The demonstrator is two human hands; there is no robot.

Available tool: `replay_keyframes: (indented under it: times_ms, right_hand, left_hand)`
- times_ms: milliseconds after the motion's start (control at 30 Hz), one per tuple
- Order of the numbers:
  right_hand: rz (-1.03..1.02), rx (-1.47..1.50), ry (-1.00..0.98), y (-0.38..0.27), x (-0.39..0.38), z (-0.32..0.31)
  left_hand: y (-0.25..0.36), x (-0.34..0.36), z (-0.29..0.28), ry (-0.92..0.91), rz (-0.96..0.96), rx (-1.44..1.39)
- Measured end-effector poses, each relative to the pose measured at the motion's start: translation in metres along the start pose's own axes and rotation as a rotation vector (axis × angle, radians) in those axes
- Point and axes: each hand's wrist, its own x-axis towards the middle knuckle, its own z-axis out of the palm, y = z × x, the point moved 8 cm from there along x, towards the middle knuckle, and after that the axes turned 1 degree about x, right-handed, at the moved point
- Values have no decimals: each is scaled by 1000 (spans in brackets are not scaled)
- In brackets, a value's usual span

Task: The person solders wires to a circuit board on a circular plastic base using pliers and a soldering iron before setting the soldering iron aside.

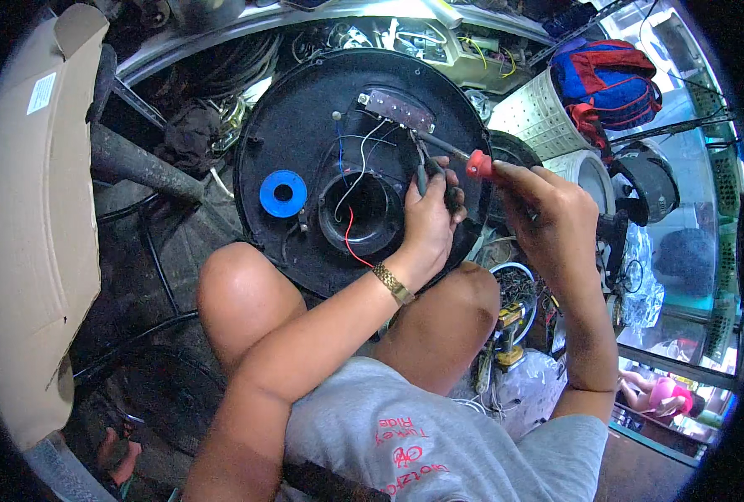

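Note:
My left hand (pixel 432 201) is closed around dark-handled pliers (pixel 422 167), their jaws up against a narrow switch strip (pixel 397 110). From the right, my right hand (pixel 548 197) grips the red handle of a soldering iron (pixel 478 164); its metal shaft reaches to the strip's lower edge, beside the jaws. The strip sits in a large round black base (pixel 271 151) in front of my knees. White, blue and red wires run between the strip and the round central opening (pixel 357 213). A blue spool (pixel 283 194) lies on the base's left part.
A cardboard sheet (pixel 29 234) stands at the left, near a dark metal post (pixel 146 163). To the right are a white basket (pixel 539 121) with a red and blue bag (pixel 610 84), and a yellow drill (pixel 510 330). Another person (pixel 661 393) shows at the far lower right.

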Motion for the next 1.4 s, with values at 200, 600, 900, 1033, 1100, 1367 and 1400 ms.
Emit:
replay_keyframes:
  times_ms: [200, 600, 900, 1033, 1100, 1367, 1400]
  right_hand:
    - [4, 79, 63, 6, -9, -1]
    - [39, 106, 53, 10, -10, 6]
    - [18, 18, 26, 1, -7, 4]
    - [52, -31, -45, -5, 0, 1]
    - [8, -102, -56, -10, 3, 0]
    - [-34, -95, -64, -15, 5, -3]
    - [-30, -79, -65, -14, 5, -2]
  left_hand:
    - [-1, -1, 2, 17, -32, -13]
    - [-2, -1, 0, 3, -47, -20]
    - [-3, 1, 0, -9, -28, -16]
    - [-2, 1, 1, 17, -25, 6]
    - [0, 0, 2, 24, -24, 19]
    - [0, -3, 0, 72, -28, 25]
    - [1, -3, -1, 73, -26, 24]
